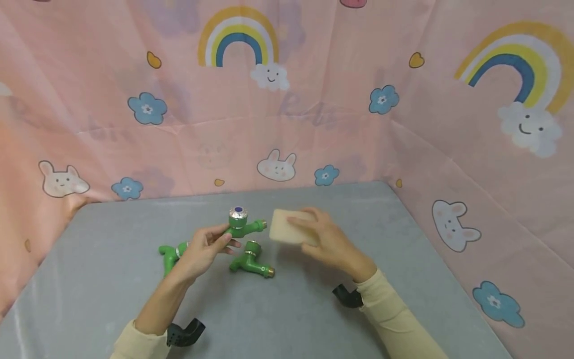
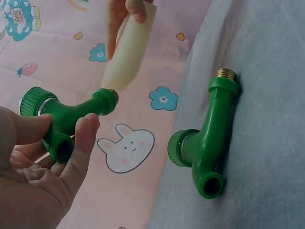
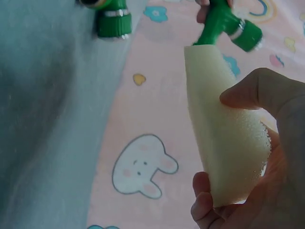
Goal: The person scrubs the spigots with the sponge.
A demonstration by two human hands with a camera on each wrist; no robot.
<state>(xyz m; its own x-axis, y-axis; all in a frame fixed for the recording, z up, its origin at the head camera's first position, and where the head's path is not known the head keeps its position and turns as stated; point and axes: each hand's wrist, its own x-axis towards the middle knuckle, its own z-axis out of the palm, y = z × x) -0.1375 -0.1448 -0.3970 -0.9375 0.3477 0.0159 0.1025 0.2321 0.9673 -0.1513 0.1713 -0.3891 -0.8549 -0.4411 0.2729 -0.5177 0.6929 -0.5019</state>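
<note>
My left hand [image 1: 202,252] pinches a green tap [image 1: 242,229] by its spout end, thumb on one side and fingers on the other. The tap has a round silver-topped knob with a blue centre, and its brass-threaded end points right. A pale cream sponge [image 1: 291,227] is gripped in my right hand [image 1: 329,242], thumb on one face and fingers on the other. In the head view a small gap shows between the sponge and the tap's threaded end. Below the held tap, a second green tap [image 1: 252,262] lies on the table.
A third green tap [image 1: 169,257] lies on the left, partly hidden by my left forearm. The grey-covered table [image 1: 278,319] backs onto a pink printed cloth [image 1: 314,139], which also runs along the right side. Black curved pieces [image 1: 186,333] sit at both wrists.
</note>
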